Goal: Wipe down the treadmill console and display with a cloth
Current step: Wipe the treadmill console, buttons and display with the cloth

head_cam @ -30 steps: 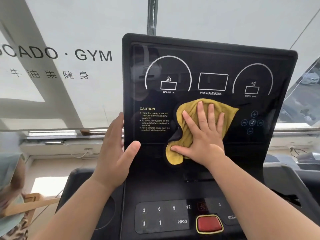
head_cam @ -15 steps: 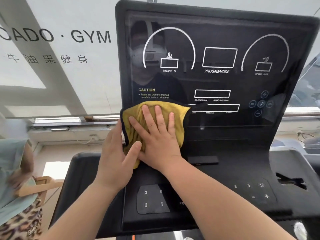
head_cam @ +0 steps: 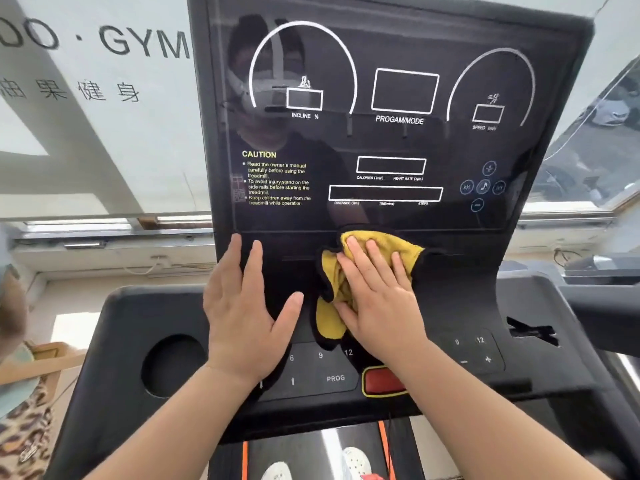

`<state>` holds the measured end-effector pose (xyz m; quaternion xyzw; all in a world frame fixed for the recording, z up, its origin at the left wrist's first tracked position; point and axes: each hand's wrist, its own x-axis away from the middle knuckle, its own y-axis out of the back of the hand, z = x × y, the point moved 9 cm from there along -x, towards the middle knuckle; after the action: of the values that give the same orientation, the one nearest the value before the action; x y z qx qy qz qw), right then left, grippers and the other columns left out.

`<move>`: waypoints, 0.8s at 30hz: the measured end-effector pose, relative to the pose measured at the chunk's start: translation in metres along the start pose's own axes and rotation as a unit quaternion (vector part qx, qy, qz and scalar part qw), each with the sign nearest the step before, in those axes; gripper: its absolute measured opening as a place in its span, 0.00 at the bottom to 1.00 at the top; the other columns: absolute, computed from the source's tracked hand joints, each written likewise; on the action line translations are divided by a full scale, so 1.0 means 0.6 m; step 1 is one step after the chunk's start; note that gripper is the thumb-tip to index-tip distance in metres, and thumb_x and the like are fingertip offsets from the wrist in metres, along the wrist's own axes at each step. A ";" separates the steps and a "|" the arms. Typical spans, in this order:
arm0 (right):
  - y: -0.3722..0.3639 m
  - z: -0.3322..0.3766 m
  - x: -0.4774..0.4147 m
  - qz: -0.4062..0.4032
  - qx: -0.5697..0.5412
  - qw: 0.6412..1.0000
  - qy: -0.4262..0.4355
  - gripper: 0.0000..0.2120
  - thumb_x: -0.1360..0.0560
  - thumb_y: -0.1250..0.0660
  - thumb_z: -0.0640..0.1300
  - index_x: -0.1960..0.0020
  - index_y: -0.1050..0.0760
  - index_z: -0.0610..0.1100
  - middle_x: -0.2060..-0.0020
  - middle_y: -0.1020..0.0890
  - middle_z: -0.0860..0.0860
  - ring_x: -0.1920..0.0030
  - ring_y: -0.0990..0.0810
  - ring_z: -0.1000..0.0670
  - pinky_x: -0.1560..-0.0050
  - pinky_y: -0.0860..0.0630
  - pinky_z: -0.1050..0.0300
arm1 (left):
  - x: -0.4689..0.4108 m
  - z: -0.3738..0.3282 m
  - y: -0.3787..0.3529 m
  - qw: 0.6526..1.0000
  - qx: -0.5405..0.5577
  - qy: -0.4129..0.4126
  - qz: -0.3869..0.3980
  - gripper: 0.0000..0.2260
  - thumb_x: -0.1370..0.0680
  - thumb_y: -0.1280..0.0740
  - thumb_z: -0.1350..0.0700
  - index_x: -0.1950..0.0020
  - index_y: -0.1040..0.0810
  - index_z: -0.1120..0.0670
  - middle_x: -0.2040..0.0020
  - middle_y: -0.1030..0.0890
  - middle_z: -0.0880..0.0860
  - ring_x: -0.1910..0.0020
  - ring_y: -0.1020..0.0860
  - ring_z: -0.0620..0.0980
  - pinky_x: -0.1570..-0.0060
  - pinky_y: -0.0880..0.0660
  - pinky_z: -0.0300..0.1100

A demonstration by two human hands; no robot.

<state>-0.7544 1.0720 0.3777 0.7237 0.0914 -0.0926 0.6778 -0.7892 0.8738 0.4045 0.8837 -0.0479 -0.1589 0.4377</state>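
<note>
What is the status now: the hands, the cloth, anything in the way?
Left hand open, flat on console below display. Right hand open, pressing yellow cloth beside it. Nothing in the way; red button partly hidden by right wrist.

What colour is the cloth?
Yellow with a black edge, under the right hand: cloth, head view.

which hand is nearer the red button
Right. The right hand presses the yellow cloth just above the red button, its wrist crossing it; the left hand lies flat on the console, farther off to the button's upper left.
</note>
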 end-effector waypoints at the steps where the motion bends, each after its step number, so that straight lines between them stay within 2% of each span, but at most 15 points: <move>1: -0.001 0.005 0.000 0.008 -0.004 1.000 -0.007 0.39 0.22 0.31 0.56 0.17 0.43 0.49 0.16 0.48 0.52 0.17 0.49 0.44 0.19 0.49 0.37 | 0.003 0.000 -0.003 1.000 -0.006 -0.002 0.002 0.38 0.23 0.44 0.34 0.19 0.45 0.52 0.17 0.49 0.54 0.19 0.47 0.57 0.24 0.52 0.53; 4: 0.000 0.049 -0.008 0.024 -0.036 0.999 0.001 0.40 0.22 0.33 0.56 0.16 0.47 0.48 0.16 0.50 0.50 0.17 0.53 0.39 0.19 0.52 0.36 | 0.010 0.002 -0.015 1.000 -0.022 -0.005 0.004 0.38 0.24 0.43 0.35 0.19 0.43 0.53 0.17 0.47 0.54 0.20 0.46 0.58 0.24 0.51 0.55; 8: 0.001 0.119 -0.021 0.031 -0.050 0.997 0.055 0.36 0.19 0.42 0.57 0.16 0.50 0.49 0.16 0.51 0.51 0.17 0.54 0.40 0.18 0.57 0.37 | 0.011 0.004 -0.030 0.999 -0.045 -0.008 0.002 0.37 0.24 0.43 0.36 0.20 0.42 0.53 0.17 0.46 0.55 0.19 0.47 0.57 0.23 0.49 0.61; 10: 0.002 0.120 -0.022 0.027 -0.055 0.996 0.063 0.35 0.19 0.43 0.57 0.16 0.50 0.50 0.16 0.50 0.51 0.17 0.53 0.42 0.18 0.58 0.37 | 0.009 0.003 -0.039 0.998 -0.065 -0.015 0.010 0.36 0.23 0.43 0.36 0.19 0.42 0.53 0.17 0.47 0.55 0.18 0.48 0.58 0.23 0.48 0.64; 13: 0.004 0.079 -0.012 0.016 -0.059 0.996 0.066 0.34 0.18 0.40 0.59 0.16 0.48 0.53 0.16 0.46 0.54 0.17 0.49 0.46 0.18 0.54 0.37 | 0.007 0.001 -0.054 0.995 -0.096 -0.028 0.022 0.36 0.23 0.44 0.36 0.20 0.41 0.54 0.17 0.47 0.58 0.18 0.49 0.61 0.24 0.48 0.67; 18: 0.002 -0.078 0.031 -0.005 -0.039 0.999 -0.024 0.35 0.20 0.36 0.60 0.18 0.42 0.54 0.18 0.40 0.55 0.18 0.43 0.43 0.21 0.44 0.33 | 0.010 0.002 -0.067 0.994 -0.111 -0.009 0.017 0.37 0.25 0.42 0.36 0.21 0.38 0.56 0.17 0.49 0.59 0.19 0.50 0.63 0.26 0.48 0.72; 21: -0.005 -0.158 0.056 0.005 -0.031 0.995 -0.098 0.34 0.20 0.36 0.61 0.19 0.40 0.50 0.18 0.39 0.51 0.18 0.45 0.41 0.21 0.47 0.31 | 0.005 -0.007 -0.068 0.993 -0.118 0.020 0.012 0.38 0.27 0.37 0.36 0.22 0.37 0.56 0.18 0.48 0.59 0.19 0.50 0.63 0.26 0.50 0.72; 24: 0.002 -0.147 0.051 0.003 -0.075 0.986 -0.148 0.34 0.20 0.43 0.63 0.21 0.37 0.46 0.19 0.38 0.47 0.18 0.47 0.37 0.20 0.49 0.32 | 0.008 -0.023 -0.071 0.993 -0.117 0.014 0.017 0.39 0.28 0.35 0.38 0.21 0.38 0.56 0.17 0.50 0.57 0.18 0.52 0.61 0.25 0.54 0.70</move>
<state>-0.7234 1.1604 0.3767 0.6492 -0.0053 -0.1894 0.7366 -0.7825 0.9096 0.3775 0.8277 -0.0377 -0.1437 0.5411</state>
